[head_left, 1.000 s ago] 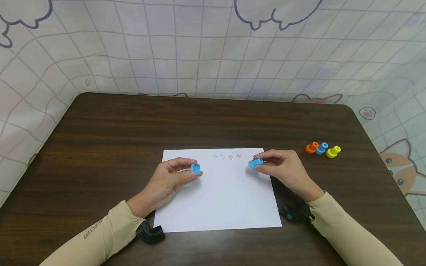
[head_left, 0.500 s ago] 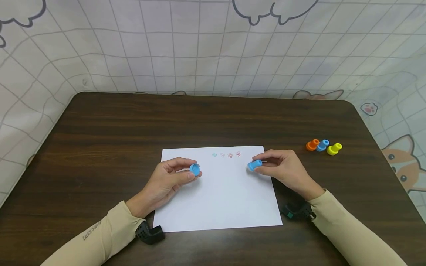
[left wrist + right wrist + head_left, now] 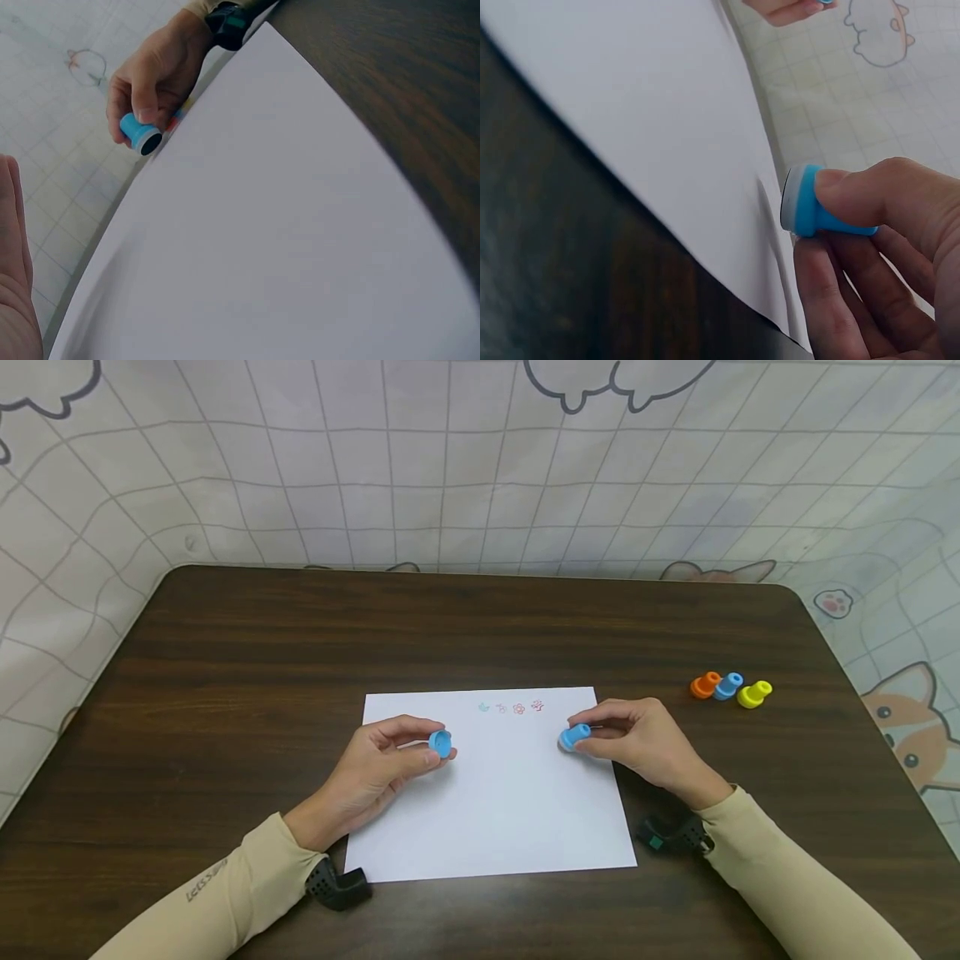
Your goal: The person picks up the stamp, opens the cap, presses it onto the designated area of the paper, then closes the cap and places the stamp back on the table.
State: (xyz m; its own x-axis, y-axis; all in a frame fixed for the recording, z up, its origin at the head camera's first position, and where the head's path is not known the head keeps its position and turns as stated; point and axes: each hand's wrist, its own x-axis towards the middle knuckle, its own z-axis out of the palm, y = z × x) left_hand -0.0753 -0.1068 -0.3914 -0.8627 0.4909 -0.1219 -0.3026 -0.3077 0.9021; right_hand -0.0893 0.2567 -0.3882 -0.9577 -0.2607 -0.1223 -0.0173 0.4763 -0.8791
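Note:
My right hand (image 3: 645,742) pinches a small blue stamp (image 3: 575,737) by its body, just above the right edge of a white sheet of paper (image 3: 487,802). In the right wrist view the stamp (image 3: 807,201) lies between thumb and fingers, its pale rim and dark face turned toward the paper. My left hand (image 3: 378,768) holds a round blue cap (image 3: 440,743) between thumb and fingers over the paper's left part, its hollow side showing. Along the sheet's top runs a row of several small printed marks (image 3: 519,708), greenish to red.
Three capped stamps stand together on the dark wooden table (image 3: 262,652) at the right: an orange stamp (image 3: 704,685), a blue stamp (image 3: 728,686) and a yellow stamp (image 3: 754,694). A patterned cloth (image 3: 420,460) hangs behind the table.
The blue stamp in my right hand has tipped and dipped slightly toward the paper. My left hand keeps its hold on the cap, nearly still. The head view has shifted a little.

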